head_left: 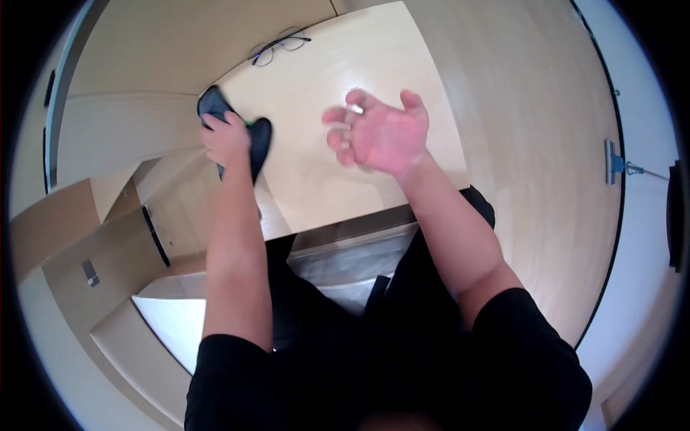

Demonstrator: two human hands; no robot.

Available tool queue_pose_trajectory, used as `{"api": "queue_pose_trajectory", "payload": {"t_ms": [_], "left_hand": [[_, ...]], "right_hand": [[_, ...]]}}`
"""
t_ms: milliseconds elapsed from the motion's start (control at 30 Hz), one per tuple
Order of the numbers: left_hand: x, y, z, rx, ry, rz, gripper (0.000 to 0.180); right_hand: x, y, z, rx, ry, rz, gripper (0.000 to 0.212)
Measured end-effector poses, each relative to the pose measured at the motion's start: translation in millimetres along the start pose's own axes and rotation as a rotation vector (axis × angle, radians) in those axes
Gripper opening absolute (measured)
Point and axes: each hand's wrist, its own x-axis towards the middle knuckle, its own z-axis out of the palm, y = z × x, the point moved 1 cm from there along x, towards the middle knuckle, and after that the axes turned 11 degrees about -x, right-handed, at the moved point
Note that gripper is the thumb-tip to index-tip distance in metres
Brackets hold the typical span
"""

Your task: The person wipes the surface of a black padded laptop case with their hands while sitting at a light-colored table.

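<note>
My left hand (228, 138) is closed on a black object (261, 144) at the left edge of the tabletop. It has two long rounded parts, like an opened eyeglass case, with a small green spot between them; my fingers cover part of it. Over the middle of the table, my right hand (384, 136) is raised with its palm turned up and fingers spread, slightly blurred. Nothing lies in that palm. A pair of thin-framed glasses (279, 47) rests at the far edge of the table, apart from both hands.
The pale wooden tabletop (323, 194) ends just in front of my legs. A wooden panel (136, 122) stands along its left and far side. Below left is a white-covered surface (172, 316). A metal clip (613, 162) hangs on the far right.
</note>
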Motion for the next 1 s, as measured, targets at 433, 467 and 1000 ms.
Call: {"api": "queue_pose_trajectory", "payload": {"t_ms": [433, 467, 1000], "left_hand": [[-189.8, -48.2, -41.9, -0.043, -0.155, 0.453, 0.073], [-190.9, -49.3, -44.1, -0.041, -0.164, 0.449, 0.073], [61.7, 49.0, 11.0, -0.046, 0.091, -0.250, 0.070]], "right_hand": [[-0.7, 30.0, 20.8, -0.126, 1.152, -0.442, 0.069], [-1.4, 31.9, 22.4, -0.124, 1.161, -0.439, 0.069], [7.0, 27.3, -7.8, 0.101, 0.296, -0.004, 0.032]]}}
